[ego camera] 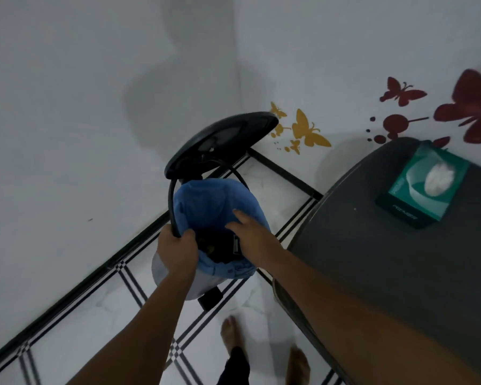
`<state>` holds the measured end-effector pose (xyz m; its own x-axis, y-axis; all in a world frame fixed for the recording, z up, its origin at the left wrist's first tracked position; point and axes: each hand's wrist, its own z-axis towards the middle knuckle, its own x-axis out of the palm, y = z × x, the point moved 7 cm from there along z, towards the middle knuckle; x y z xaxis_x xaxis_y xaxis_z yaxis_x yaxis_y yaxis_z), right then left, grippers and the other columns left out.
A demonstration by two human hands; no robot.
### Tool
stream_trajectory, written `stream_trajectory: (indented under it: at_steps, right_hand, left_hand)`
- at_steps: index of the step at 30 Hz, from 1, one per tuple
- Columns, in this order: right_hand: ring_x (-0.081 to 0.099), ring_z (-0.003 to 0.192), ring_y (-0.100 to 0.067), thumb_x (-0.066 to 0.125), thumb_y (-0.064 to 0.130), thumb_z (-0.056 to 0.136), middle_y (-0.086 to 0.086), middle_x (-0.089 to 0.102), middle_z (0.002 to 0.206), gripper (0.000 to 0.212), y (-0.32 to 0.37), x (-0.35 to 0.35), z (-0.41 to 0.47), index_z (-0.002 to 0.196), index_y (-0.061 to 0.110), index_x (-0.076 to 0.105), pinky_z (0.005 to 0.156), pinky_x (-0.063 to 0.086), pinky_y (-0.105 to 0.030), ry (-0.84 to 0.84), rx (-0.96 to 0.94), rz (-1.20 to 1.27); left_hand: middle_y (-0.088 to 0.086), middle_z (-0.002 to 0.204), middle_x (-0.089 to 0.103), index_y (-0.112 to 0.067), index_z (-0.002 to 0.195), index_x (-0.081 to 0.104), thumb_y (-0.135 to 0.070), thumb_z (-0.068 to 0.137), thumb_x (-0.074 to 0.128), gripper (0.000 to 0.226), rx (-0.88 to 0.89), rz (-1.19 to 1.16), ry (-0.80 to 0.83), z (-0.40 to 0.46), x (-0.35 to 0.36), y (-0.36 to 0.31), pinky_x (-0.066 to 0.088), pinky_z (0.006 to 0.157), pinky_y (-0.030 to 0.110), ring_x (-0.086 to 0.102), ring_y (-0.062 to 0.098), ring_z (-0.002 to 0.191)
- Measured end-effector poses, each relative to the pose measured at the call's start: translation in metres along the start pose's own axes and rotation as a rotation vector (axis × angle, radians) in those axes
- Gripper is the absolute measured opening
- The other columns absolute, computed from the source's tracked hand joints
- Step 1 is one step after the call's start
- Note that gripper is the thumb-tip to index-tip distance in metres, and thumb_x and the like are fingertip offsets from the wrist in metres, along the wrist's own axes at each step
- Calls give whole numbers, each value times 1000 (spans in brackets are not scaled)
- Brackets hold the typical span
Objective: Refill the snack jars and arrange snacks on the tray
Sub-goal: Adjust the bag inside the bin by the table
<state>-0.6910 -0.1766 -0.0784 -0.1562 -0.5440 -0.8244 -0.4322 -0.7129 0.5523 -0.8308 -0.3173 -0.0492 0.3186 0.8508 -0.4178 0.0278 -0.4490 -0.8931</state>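
A pedal waste bin (175, 276) with a blue liner bag (206, 201) stands in the room's corner, its black lid (220, 140) raised. My left hand (178, 248) grips the bin's black rim ring at the near left side. Over the bin's mouth my right hand (247, 232) hovers with straight fingers and holds nothing. Dark waste lies at the bottom of the bag. No snack jars, snacks or tray are in view.
A dark grey table (386, 259) fills the right side, with a green tissue box (425, 187) on it near the wall. White walls carry butterfly stickers (308, 132). My bare feet (231, 334) stand on the white tiled floor below the bin.
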Motion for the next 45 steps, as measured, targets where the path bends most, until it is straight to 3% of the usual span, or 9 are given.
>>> stream_trajectory:
  at_steps: [8,13,20,26,33,38,41,43,45]
  right_hand:
    - [45,136,-36,57,5,91,-17,38,157,70,-82,-44,25,156,14,33,105,46,-49,-242,290,-56]
    - [35,145,-37,61,4,88,-20,40,155,69,-133,-54,-6,153,7,37,119,33,-48,-353,411,-99]
    - [10,156,-29,47,37,103,-15,18,167,69,-209,-74,-59,160,8,21,126,16,-46,-452,716,-185]
    - [0,157,-27,24,50,107,-17,6,169,72,-252,-70,-84,161,5,9,128,5,-43,-378,852,-210]
    - [-1,157,-30,14,54,106,-20,5,168,76,-215,-50,-33,160,1,6,127,5,-46,-329,715,-267]
    - [2,157,-28,23,51,107,-17,7,168,73,-174,-24,22,161,4,7,128,8,-42,-232,489,-137]
    - [29,149,-32,36,42,108,-16,32,161,62,-154,-5,47,159,10,23,121,30,-45,-139,423,41]
    - [57,125,-32,43,33,106,-13,57,141,48,-143,-3,51,151,17,38,101,49,-47,-164,398,109]
    - [67,105,-32,47,27,104,-10,70,119,39,-131,-8,48,143,19,48,88,55,-46,-223,359,131]
  left_hand:
    - [5,79,63,-9,88,56,-4,87,58,4,152,132,289,69,129,-22,50,63,34,61,19,71]
    - [-1,70,60,-22,74,49,-8,82,59,19,235,228,432,72,191,-19,43,59,31,57,15,63]
    - [-15,75,64,-48,81,53,-37,77,56,12,275,280,527,61,235,-10,48,56,31,65,14,67]
    - [-5,73,61,-43,72,53,-25,73,58,19,220,291,554,61,250,-1,59,71,60,64,27,71]
    - [-5,69,58,-49,69,55,-23,68,55,26,203,294,565,52,250,-9,59,69,61,61,25,66]
    - [-2,76,62,-29,74,51,-17,73,57,13,198,272,556,45,246,-15,61,72,50,66,28,75]
    - [-2,77,60,-29,75,49,-8,80,60,24,209,282,536,46,240,-15,58,72,45,63,26,76]
    - [-2,75,60,-30,73,49,-8,80,60,26,206,274,538,49,233,-15,55,65,41,61,24,72]
    - [-5,71,59,-34,72,53,-16,74,58,20,215,269,540,52,224,-15,54,61,40,60,23,67]
